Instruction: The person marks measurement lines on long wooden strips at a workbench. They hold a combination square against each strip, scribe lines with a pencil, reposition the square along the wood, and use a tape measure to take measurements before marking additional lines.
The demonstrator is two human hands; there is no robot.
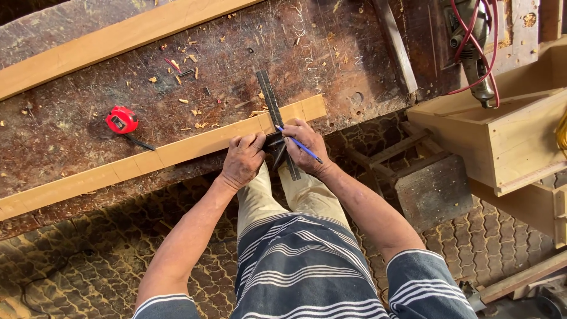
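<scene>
Marking-out is in hand: the left hand (242, 160) presses flat, fingers spread, on one long wooden strip (159, 155) lying along the bench (71, 127) edge, steadying one try square (273, 115) across it. The right hand (308, 146) pinches one blue pen (301, 145) at the blade. Ruling the line calls for a motionless square. One red tape measure (121, 120) lies nearby

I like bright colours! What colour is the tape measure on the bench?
Red, with a black strap. The tape measure shows best in the head view.
</scene>
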